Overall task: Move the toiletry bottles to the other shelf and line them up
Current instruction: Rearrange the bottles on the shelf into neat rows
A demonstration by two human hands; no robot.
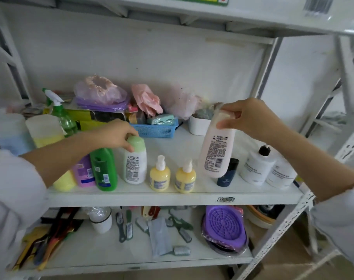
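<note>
Both hands are engaged. Your left hand grips the pale green cap of the white bottle, fingers curled over the top and thumb on the near side; that bottle stands upright on the middle shelf, so the grip reads as steadying or setting it in place, not carrying it. Your right hand pinches the pink bottle by its cap end. The bottle hangs below the hand, tilted slightly, label side toward you, its base apparently clear of the shelf surface, though the contact point is hard to confirm.

Row along the front edge, left to right: yellow bottle, purple bottle, green bottle, the white bottle under your left hand, then two yellow pump bottles. Further right: a dark blue tube directly behind the hanging pink bottle, and two white bottles, one with a black cap.

Judgement: top grips suit narrow gaps, since fingers stay above neighbouring shoulders. The pink bottle sits between the second pump bottle and the dark tube, so that gap looks like its slot.

Relative position: white bottle directly under the left palm; pink bottle below and slightly left of the right hand. The hands are well apart, with both pump bottles between them.

Background on the same shelf: blue basket, green spray bottle.
</note>
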